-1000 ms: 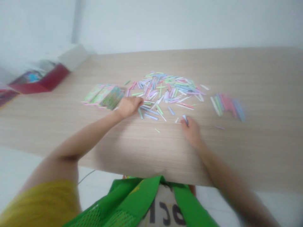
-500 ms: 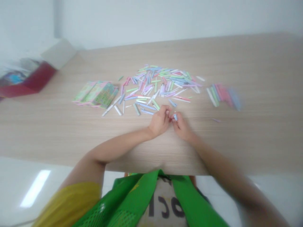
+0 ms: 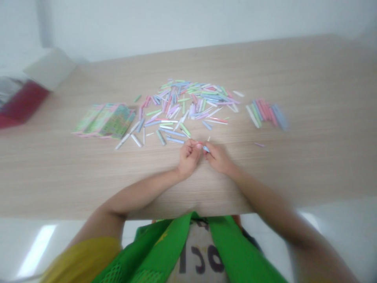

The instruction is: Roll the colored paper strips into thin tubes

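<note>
Both my hands meet over the table just in front of a scattered heap of pastel pen parts (image 3: 188, 100). My left hand (image 3: 188, 158) is closed in a pinch; a thin reddish bit shows at its fingertips, too blurred to name. My right hand (image 3: 218, 158) grips a short blue pen part (image 3: 206, 149) between thumb and forefinger, its tip turned towards the left hand. A small white stick (image 3: 209, 138) shows just beyond the right fingers; whether it is held I cannot tell. The nearest loose part is a blue tube (image 3: 175, 139), beyond my left hand.
To the left lie printed green-and-pink packs (image 3: 101, 120), side by side. On the right is a row of white, green, pink and blue tubes (image 3: 266, 112), with a small purple piece (image 3: 259, 144) nearer me. A red-and-white box (image 3: 26, 100) stands at the far left.
The camera view has shifted, so the table contents sit further left. My hands stay together, with the blue part still in the right and now more tilted.
</note>
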Demonstrator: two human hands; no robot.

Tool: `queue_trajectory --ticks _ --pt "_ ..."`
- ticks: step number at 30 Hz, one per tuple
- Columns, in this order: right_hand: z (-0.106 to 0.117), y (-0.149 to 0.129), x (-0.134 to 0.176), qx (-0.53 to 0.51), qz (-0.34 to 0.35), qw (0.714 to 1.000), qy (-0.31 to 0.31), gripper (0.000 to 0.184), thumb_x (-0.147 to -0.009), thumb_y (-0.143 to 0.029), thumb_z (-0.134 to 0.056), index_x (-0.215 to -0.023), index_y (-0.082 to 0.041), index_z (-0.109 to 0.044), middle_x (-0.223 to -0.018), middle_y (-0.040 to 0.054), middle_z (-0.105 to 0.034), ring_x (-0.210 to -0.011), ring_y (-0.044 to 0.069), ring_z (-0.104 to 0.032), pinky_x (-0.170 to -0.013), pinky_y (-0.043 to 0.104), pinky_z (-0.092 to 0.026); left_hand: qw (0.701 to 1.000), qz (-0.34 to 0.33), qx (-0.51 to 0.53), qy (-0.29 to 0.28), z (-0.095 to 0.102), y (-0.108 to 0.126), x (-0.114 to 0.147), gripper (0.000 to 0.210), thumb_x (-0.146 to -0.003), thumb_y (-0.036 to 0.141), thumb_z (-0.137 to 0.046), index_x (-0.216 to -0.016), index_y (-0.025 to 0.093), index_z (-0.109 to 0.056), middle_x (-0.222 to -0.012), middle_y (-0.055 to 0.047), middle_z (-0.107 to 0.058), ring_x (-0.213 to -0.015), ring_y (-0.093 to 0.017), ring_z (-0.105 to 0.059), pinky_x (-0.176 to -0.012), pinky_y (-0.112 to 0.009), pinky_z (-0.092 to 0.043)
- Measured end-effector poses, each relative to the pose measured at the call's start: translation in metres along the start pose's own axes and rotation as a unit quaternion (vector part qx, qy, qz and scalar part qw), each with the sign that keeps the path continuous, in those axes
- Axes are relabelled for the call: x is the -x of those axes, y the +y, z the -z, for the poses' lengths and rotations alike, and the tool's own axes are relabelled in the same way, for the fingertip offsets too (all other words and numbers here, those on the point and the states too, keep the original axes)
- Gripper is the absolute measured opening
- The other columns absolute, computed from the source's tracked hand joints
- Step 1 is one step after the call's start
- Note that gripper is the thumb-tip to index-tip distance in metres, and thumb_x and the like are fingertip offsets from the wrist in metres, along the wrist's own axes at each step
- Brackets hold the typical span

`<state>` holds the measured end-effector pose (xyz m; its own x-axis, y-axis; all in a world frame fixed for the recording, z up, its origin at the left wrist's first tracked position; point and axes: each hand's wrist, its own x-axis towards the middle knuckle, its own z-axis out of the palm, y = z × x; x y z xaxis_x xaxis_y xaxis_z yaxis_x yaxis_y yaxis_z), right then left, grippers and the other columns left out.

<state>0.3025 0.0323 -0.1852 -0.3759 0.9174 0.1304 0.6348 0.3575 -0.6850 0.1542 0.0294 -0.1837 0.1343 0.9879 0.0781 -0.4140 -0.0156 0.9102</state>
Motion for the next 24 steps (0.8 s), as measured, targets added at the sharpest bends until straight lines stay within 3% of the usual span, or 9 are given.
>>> queue_trajectory --ticks 5,9,13,18,24 --pt "-0.002 0.004 0.001 -0.018 0.021 0.999 0.018 0.036 -0.082 -0.016 -0.045 -0.114 -0.018 -0.06 -0.083 0.0064 -0.07 -0.076 0.023 -0.064 -0.07 0.031 -0.043 0.999 0.026 0.0 -0.024 -0.01 0.004 0.003 0.045 -0.075 0.057 -0.08 -0.087 0.018 -0.061 -0.054 0.006 -0.058 -0.037 -0.004 -0.035 -0.038 -0.02 -0.024" --pt "-0.003 0.004 0.002 -0.069 0.038 0.996 0.041 0.024 -0.081 -0.017 -0.045 -0.098 -0.021 -0.061 -0.076 0.0035 -0.067 -0.068 0.02 -0.059 -0.067 0.03 -0.042 0.999 0.026 -0.032 -0.023 -0.009 0.002 0.003 0.046 -0.075 0.06 -0.079 -0.085 0.018 -0.063 -0.047 0.007 -0.052 -0.034 -0.004 -0.033 -0.035 -0.02 -0.022" --pt "-0.003 0.004 0.004 -0.105 0.024 0.993 0.056 0.012 -0.082 -0.018 -0.043 -0.08 -0.022 -0.054 -0.066 0.0009 -0.062 -0.062 0.017 -0.056 -0.065 0.028 -0.039 0.998 0.013 -0.054 -0.029 -0.009 -0.001 0.004 0.047 -0.074 0.06 -0.079 -0.084 0.018 -0.062 -0.044 0.007 -0.056 -0.034 -0.006 -0.041 -0.037 -0.019 -0.029" --pt "-0.002 0.001 0.006 -0.159 0.03 0.983 0.082 0.011 -0.082 -0.019 -0.042 -0.076 -0.022 -0.051 -0.06 -0.002 -0.058 -0.056 0.015 -0.05 -0.062 0.027 -0.035 0.994 -0.005 -0.105 0.005 -0.01 -0.006 0.006 0.049 -0.072 0.057 -0.081 -0.094 0.017 -0.064 -0.053 0.004 -0.066 -0.035 -0.007 -0.047 -0.034 -0.019 -0.03" --pt "-0.003 0.002 0.006 -0.204 0.036 0.976 0.067 0.01 -0.08 -0.02 -0.042 -0.072 -0.023 -0.047 -0.058 -0.0032 -0.054 -0.054 0.013 -0.046 -0.059 0.027 -0.034 0.99 -0.073 -0.12 0.007 -0.01 -0.011 0.008 0.042 -0.079 0.05 -0.079 -0.099 0.017 -0.061 -0.061 0.002 -0.07 -0.051 -0.011 -0.064 -0.049 -0.02 -0.049"
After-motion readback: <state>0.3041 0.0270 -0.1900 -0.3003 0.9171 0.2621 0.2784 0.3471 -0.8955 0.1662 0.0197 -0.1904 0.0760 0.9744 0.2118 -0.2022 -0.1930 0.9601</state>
